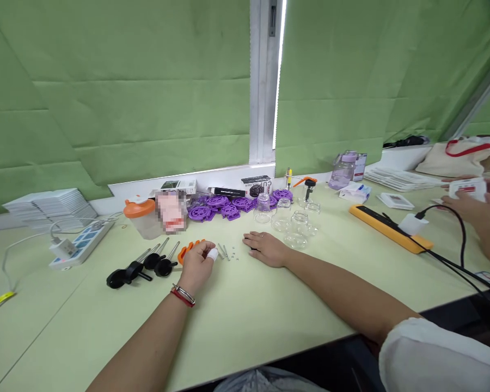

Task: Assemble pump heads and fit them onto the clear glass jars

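My left hand [198, 265] is beside the orange plastic parts [184, 251], its fingers bent together and a white covering on the thumb; whatever lies between the fingertips is too small to make out. Just right of it are thin metal screws [226, 252] and several tiny metal pieces [233, 254]. My right hand [267, 249] rests palm down on the table, fingers stretched out, near the clear glass jars [297, 228]. Black round parts with metal rods [163, 265] lie to the left of my left hand.
Purple plastic parts [218, 207] lie at the back, beside an orange-lidded container [142, 218]. A white power strip [84, 244] is at the left, an orange one [387, 227] at the right. Another person's hands [476, 207] hold a white item at the far right.
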`<move>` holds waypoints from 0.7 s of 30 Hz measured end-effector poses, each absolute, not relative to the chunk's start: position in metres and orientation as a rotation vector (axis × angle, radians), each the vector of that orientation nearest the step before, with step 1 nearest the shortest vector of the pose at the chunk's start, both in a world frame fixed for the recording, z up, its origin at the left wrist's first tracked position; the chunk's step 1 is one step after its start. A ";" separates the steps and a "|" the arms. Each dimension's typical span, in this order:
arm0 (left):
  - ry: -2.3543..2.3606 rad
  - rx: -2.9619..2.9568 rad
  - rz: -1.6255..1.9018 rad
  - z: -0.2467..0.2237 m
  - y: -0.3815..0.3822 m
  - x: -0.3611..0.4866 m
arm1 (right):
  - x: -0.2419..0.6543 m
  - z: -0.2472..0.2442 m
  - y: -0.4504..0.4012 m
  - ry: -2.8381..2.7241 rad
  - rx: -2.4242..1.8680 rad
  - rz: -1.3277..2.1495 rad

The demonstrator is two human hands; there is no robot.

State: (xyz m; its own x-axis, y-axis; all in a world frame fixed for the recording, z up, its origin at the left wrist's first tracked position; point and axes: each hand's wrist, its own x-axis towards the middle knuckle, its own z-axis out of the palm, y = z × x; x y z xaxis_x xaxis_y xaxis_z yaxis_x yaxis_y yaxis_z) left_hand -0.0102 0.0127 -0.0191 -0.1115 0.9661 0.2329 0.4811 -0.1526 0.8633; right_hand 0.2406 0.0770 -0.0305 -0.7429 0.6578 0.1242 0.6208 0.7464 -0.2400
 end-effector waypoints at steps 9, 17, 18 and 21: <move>1.610 1.707 1.169 -0.019 0.013 -0.010 | 0.237 -0.038 0.099 -2.732 -0.916 0.237; 1.638 1.726 1.140 -0.019 0.012 -0.008 | 0.237 -0.042 0.101 -2.742 -0.984 0.226; 1.642 1.728 1.140 -0.019 0.012 -0.008 | 0.236 -0.042 0.101 -2.741 -0.991 0.220; 1.642 1.729 1.138 -0.019 0.012 -0.007 | 0.236 -0.040 0.098 -2.720 -1.019 0.176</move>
State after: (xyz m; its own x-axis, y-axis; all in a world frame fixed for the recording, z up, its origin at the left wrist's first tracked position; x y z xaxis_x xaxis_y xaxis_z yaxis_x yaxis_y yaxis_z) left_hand -0.0071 0.0119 -0.0185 -0.0734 0.9700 0.2316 0.5573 -0.1527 0.8161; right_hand 0.2359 0.0976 -0.0404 -0.7315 0.6596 0.1727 0.6317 0.7510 -0.1921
